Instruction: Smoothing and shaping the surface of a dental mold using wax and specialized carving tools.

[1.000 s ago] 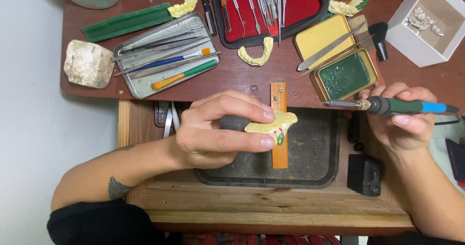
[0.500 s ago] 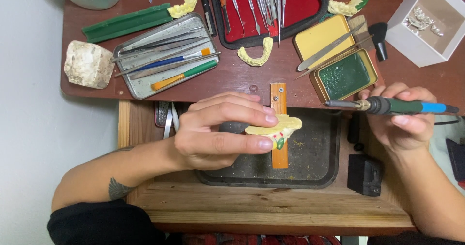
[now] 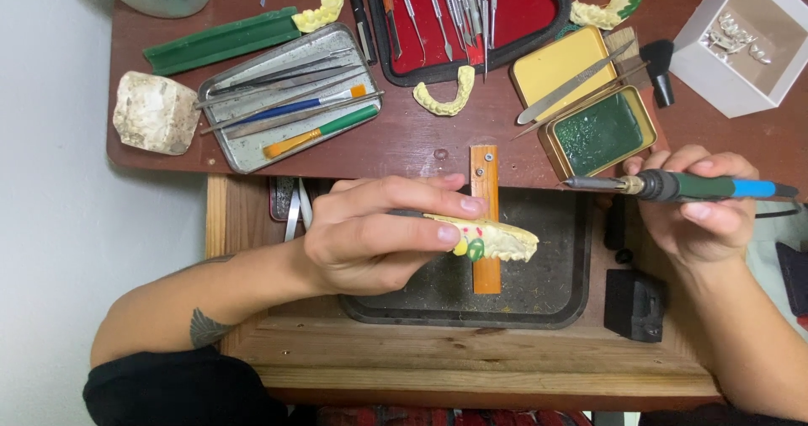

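While both hands work over the dark tray:
Left hand: fingers pinch dental cast — steadied above orange peg.
Right hand: fingers closed around green-handled heated tool — tip toward green wax tin on counter.

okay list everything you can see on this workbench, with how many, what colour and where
dental cast: 1, cream with green and red dabs, in the left hand over the dark tray
heated tool: 1, green and blue handle, in the right hand, tip by the wax tin
wax tin: 1, yellow, green wax inside, open, upper right
dark tray: 1, black, centre
wooden peg: 1, orange, across the tray's top edge
metal tray: 1, silver, holding tools, upper left
tool case: 1, red lining, top centre
loose casts: 3, cream, along the top
green bar: 1, top left
plaster lump: 1, whitish, far left
white box: 1, top right
left hand: 1, centre
right hand: 1, right
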